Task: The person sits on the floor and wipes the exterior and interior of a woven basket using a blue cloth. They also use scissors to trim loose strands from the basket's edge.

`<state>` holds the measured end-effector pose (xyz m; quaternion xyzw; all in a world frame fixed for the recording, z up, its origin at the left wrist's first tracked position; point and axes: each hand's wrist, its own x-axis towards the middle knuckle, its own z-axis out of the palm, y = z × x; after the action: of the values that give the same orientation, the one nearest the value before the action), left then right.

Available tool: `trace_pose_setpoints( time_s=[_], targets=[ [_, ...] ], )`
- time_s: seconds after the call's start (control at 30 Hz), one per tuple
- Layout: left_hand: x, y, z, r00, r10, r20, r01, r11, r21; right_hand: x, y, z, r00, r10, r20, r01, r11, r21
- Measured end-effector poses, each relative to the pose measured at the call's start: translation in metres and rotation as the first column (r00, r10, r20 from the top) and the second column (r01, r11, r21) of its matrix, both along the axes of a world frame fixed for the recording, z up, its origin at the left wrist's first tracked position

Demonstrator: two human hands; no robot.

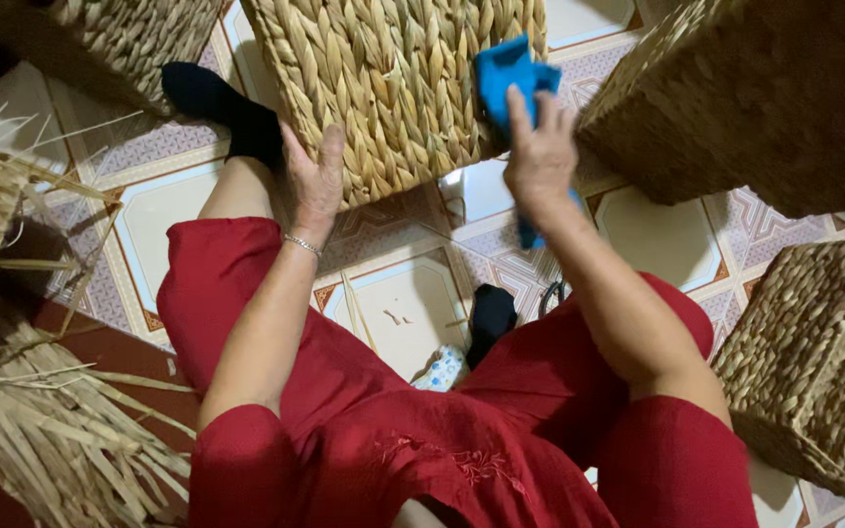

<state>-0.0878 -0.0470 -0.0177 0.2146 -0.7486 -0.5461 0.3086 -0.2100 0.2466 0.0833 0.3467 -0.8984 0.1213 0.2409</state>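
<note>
The woven basket (393, 88) stands on the tiled floor (413, 303) between the person's legs, with more baskets (814, 362) around it. It looks light for its size, stiff and rough, made of thick, dry, yellow plaits. The lower edge or the flat sides look like good places to hold it. The left hand (315, 181) lies flat on its lower edge, fingers loose and spread. The right hand (540, 156) presses a soft blue cloth (511, 73) on its side, fingers closed on the cloth.
</note>
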Motion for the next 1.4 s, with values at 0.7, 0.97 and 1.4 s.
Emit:
trace_pose_setpoints(
  time_s=[0.7,0.97,1.4],
  targets=[
    [-0.003,0.002,0.02,0.986,-0.079,-0.148,0.107,0.976,0.189,0.0,0.009,0.009,0.989,0.147,-0.02,-0.146,0.988,0.041],
    [-0.002,0.01,0.013,0.995,0.037,-0.091,-0.032,0.998,0.054,0.021,-0.034,-0.011,0.997,0.074,0.028,-0.071,0.992,-0.101],
    [-0.01,-0.003,0.019,0.999,0.015,-0.034,-0.014,0.999,0.046,0.049,-0.067,0.012,0.896,0.441,-0.048,-0.441,0.898,0.014]
  ],
)
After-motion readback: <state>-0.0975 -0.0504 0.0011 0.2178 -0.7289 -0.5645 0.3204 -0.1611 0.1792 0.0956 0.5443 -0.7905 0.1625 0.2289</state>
